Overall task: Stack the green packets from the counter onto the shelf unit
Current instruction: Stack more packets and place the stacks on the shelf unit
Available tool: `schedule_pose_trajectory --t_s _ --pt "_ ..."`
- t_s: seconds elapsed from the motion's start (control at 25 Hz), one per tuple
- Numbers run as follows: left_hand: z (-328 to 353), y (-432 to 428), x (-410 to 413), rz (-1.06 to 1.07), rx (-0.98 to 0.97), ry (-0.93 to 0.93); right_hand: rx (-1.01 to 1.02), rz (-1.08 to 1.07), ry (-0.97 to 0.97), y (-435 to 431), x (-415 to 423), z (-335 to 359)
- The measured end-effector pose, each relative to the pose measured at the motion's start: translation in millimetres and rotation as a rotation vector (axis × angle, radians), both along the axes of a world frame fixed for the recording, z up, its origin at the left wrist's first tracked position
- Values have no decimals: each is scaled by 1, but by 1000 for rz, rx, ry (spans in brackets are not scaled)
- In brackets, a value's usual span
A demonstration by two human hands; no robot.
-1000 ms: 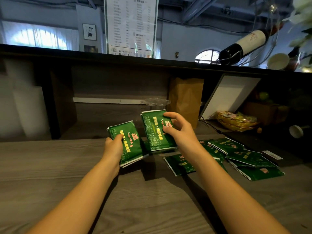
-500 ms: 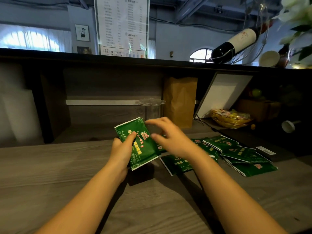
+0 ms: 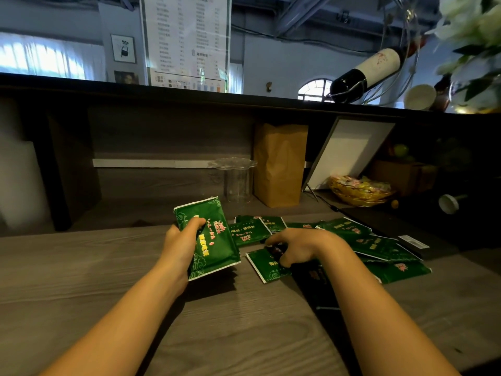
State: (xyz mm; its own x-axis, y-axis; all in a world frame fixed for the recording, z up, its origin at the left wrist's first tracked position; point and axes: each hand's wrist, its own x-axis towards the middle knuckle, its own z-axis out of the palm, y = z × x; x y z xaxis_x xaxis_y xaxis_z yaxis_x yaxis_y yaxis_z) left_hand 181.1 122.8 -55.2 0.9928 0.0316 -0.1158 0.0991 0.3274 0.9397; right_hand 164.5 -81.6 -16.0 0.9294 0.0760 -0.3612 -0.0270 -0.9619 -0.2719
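While the left hand (image 3: 184, 246) grips a tilted green foil packet with pink and yellow print (image 3: 217, 248) just left of the frame's centre, thumb across its face, the right hand (image 3: 298, 246) is down at centre right, fingers curled onto the top edge of a second green packet (image 3: 267, 268) lying flat on the grey wood-grain surface (image 3: 244, 335). More loose green packets (image 3: 379, 245) lie scattered and overlapping behind and to the right of that hand. Farther back, toward the middle of the frame, a brown paper bag (image 3: 280, 164) stands upright, with a clear plastic cup (image 3: 238, 183) just beside it on its left. A yellow woven basket (image 3: 360, 191) sits at the right.
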Motion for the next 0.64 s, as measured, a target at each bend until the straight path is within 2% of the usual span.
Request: schedule_pose_trajectory --t_s 0.16,0.32,0.4,0.52,0.64 --pt "0 1 2 1 -28 1 -110 24 -94 0 6 -6" --pt "1 0 2 1 -67 -34 -66 20 -539 -3 13 -12" --pt "1 -1 4 15 -91 -45 -10 36 -683 -2 14 -14" --pt "-2 1 9 68 -95 -28 210 -20 -848 1 14 -13" --pt "-5 4 12 80 -74 9 591 -104 -970 9 8 -5"
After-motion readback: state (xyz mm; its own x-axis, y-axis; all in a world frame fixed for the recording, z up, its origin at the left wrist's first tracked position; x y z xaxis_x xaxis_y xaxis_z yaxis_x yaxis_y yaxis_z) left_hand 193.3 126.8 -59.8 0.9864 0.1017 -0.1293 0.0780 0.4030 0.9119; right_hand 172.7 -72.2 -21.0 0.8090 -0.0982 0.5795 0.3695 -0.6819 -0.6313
